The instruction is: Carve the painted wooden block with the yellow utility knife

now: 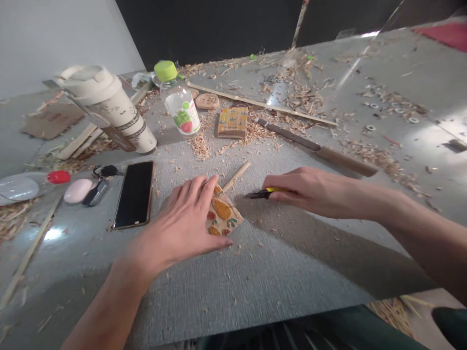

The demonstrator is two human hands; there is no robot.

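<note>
Gripping a yellow-and-black utility knife (pixel 263 194) in the curled right hand (pixel 297 187).
Holding a flat, orange-patterned beige piece (pixel 223 212), at the knife's eight o'clock, under the half-spread left hand (pixel 182 216).

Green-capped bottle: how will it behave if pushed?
The bottle would probably tip if pushed high: it stands tall on a narrow base. Its clear plastic walls may flex when squeezed. Loose wood shavings beside it might let it slide.

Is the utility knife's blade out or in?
Out: the utility knife in the right hand shows a pointed blade projecting beyond its black-and-yellow body.
</note>
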